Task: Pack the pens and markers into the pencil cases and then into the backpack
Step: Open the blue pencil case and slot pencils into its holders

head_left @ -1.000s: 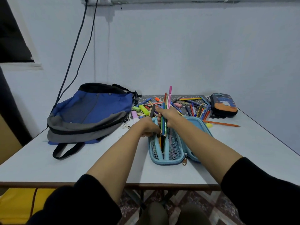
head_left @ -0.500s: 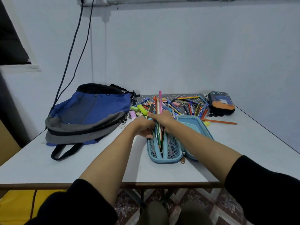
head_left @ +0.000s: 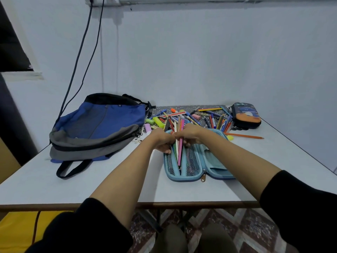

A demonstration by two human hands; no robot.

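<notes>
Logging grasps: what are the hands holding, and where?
The right hand grips a bundle of pens around its middle, over the open blue pencil case. The left hand curls beside it; its hold cannot be told.

Left hand (head_left: 162, 141) and right hand (head_left: 191, 134) meet, fingers seemingly curled.

A white table (head_left: 54, 189) stands against a pale wall (head_left: 200, 61), a dark patterned mat (head_left: 158, 109) at its far edge. Two dark cables (head_left: 76, 63) hang down the wall, far left.
</notes>
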